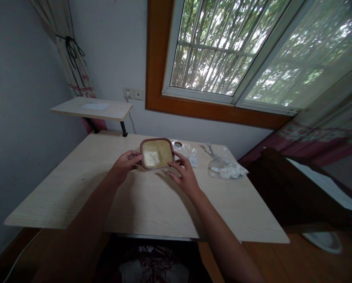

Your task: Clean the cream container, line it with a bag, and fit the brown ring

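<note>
A rounded, four-cornered container [164, 154] with a brown rim and a yellowish inside is held up over the desk. A pale, shiny patch shows in it, and I cannot tell whether it is a packet or a reflection. My left hand [125, 166] pinches the container's left edge between thumb and fingers. On the opposite side, my right hand [185, 173] grips the right edge and lower right corner. Behind the right hand lie a small white packet [193, 161] and thin clear plastic [189, 149]. The container's underside is hidden.
Farther right on the light wood desk [152, 208] rests a clear plastic bag [226, 168] of white pieces. A raised shelf [117, 112] holding white paper [95, 106] stands at the back left. Near the rear edge is a round cable hole [178, 144].
</note>
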The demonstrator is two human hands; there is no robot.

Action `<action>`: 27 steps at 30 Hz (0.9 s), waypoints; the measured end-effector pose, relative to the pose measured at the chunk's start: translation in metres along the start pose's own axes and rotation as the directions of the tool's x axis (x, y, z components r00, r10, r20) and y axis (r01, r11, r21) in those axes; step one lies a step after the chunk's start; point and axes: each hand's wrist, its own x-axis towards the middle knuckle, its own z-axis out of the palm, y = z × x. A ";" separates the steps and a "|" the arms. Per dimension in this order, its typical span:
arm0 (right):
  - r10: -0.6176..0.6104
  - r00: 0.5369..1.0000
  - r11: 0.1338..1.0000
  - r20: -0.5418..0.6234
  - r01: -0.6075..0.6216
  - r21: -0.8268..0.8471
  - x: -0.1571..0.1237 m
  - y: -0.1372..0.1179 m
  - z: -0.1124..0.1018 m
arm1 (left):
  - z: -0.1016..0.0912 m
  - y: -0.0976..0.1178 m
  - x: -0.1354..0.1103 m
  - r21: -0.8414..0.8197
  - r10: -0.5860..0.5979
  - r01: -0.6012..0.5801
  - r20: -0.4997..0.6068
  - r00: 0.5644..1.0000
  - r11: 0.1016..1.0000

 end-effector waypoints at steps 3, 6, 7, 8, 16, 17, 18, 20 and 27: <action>-0.042 0.999 0.998 0.009 0.043 -0.042 0.003 -0.002 0.002 | 0.005 0.003 0.000 -0.040 -0.013 0.012 -0.020 1.000 0.999; -0.060 0.998 0.994 -0.017 0.058 -0.089 0.010 -0.005 0.003 | 0.008 0.002 0.002 -0.083 -0.019 0.015 -0.043 0.999 0.996; -0.063 0.997 0.993 -0.032 0.060 -0.101 0.012 -0.006 0.003 | 0.009 0.002 0.002 -0.103 -0.021 0.016 -0.049 0.999 0.995; -0.066 0.997 0.992 -0.043 0.060 -0.110 0.015 -0.007 0.003 | 0.010 0.001 0.003 -0.127 -0.023 0.016 -0.054 0.998 0.992; -0.001 0.999 0.993 -0.050 -0.005 -0.116 0.032 -0.012 0.005 | 0.013 -0.001 0.000 -0.176 -0.060 0.060 0.008 0.998 0.983; 0.009 0.999 0.994 -0.049 -0.014 -0.107 0.033 -0.012 0.005 | 0.012 0.000 0.000 -0.166 -0.066 0.069 0.025 0.998 0.984; 0.017 0.999 0.995 -0.049 -0.021 -0.094 0.033 -0.012 0.006 | 0.011 0.000 -0.001 -0.150 -0.070 0.076 0.041 0.997 0.986; 0.032 0.998 0.998 -0.046 -0.035 -0.060 0.033 -0.012 0.007 | 0.007 -0.002 -0.001 -0.106 -0.076 0.082 0.064 0.995 0.991; 0.098 0.995 0.995 -0.017 -0.097 0.023 0.030 -0.009 0.009 | -0.021 -0.031 0.006 0.142 -0.063 0.056 0.045 0.997 0.988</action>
